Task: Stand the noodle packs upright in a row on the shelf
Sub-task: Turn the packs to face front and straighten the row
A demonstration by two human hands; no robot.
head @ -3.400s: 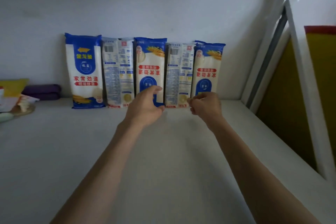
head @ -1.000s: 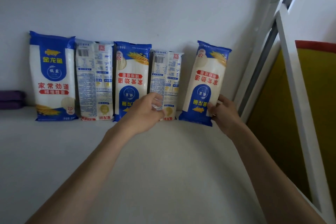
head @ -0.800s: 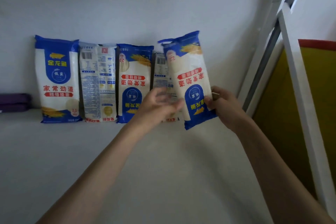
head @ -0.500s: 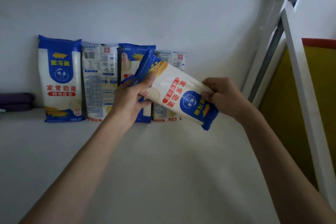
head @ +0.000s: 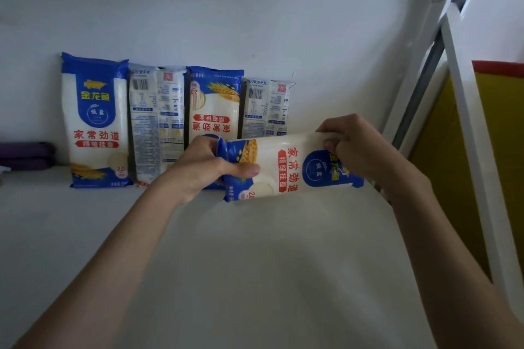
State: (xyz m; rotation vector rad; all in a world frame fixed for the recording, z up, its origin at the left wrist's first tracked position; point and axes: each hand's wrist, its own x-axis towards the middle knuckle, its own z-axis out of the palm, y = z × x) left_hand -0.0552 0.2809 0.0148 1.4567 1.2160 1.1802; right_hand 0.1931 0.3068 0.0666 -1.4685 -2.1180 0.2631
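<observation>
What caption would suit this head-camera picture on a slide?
Both hands, left hand and right hand, hold a noodle pack sideways before four packs standing against the wall.

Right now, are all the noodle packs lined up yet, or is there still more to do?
Nearly there. Four noodle packs stand against the wall, from the leftmost pack to the fourth pack, though the third pack has its print upside down. The fifth pack lies sideways in the air, held by the left hand and right hand. It must still go upright in the gap at the right.
</observation>
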